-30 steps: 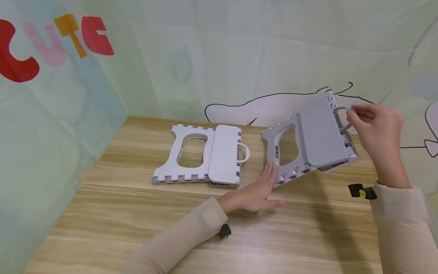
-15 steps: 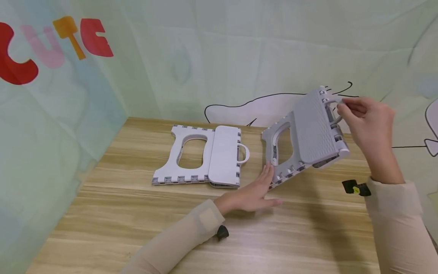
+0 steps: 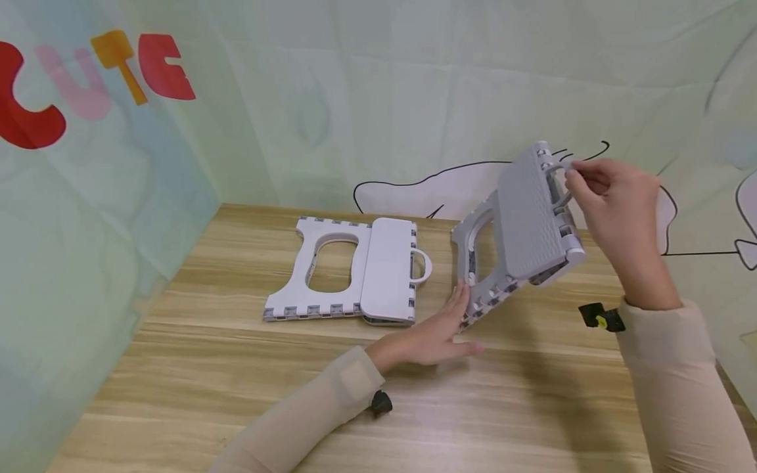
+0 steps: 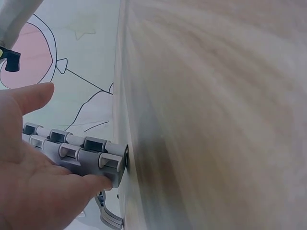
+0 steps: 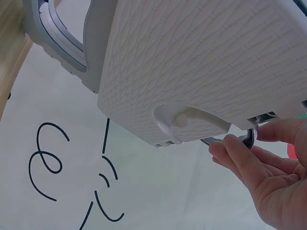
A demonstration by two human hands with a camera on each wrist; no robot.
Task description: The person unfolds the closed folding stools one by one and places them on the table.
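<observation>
A grey folding step stool (image 3: 529,217), folded flat, stands tilted on the right of the table in the head view, its handle end raised and its leg end low. My right hand (image 3: 618,210) pinches its loop handle (image 5: 250,137) between thumb and fingers. In the right wrist view the underside panel shows a woven texture and a second, pale loop. With fingers extended, my left hand (image 3: 434,338) rests against the low leg end, thumb pointing away; in the left wrist view its fingertip lies at the hinged edge (image 4: 110,163). A white folding step stool (image 3: 387,269) lies folded flat to the left.
The wood-grain table (image 3: 236,387) ends at a pale green cloth backdrop (image 3: 384,98) behind and on the left. Coloured letters (image 3: 168,66) and black line drawings decorate the cloth. A dark band with a bow sits at each wrist.
My right hand has moved left and slightly up, tipping the grey step stool more steeply about its low end. My left hand stays at that end, shifting only slightly. The white stool keeps its place.
</observation>
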